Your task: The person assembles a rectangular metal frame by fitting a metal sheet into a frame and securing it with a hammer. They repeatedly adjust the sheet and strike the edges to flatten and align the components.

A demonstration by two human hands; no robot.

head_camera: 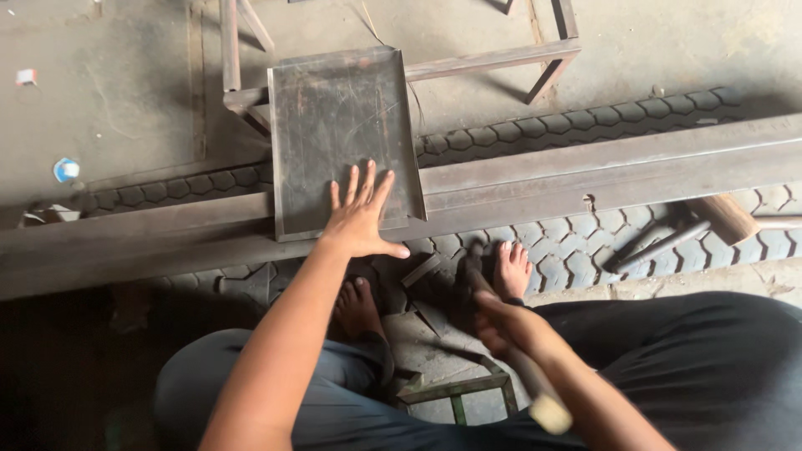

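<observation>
From the head camera, looking straight down, the left hand (361, 219) is lying flat on a dark sheet-metal tray (342, 138), its fingers (352, 185) spread wide and released, the palm pressing on the tray's near edge and the thumb sticking out past that edge. The tray, a shallow rectangle with turned-up sides, is resting across a long steel beam (601, 171) that is running from left to right through the view, and its far end is sitting on a frame of square steel tubing (493, 60).

The right hand (505, 326) is hovering lower, near the person's lap, with its fingers clenched around the wooden handle of a hammer (501, 334); the dark head is pointing up toward the beam and is blurred, while the pale handle end is sticking out behind the wrist.

Below the beam, two bare feet (511, 269) are standing on a strip of old tyre tread (585, 246) lying on the concrete floor (109, 92). A second hammer (668, 238) is lying on the tread to the right, well apart from both hands.
</observation>
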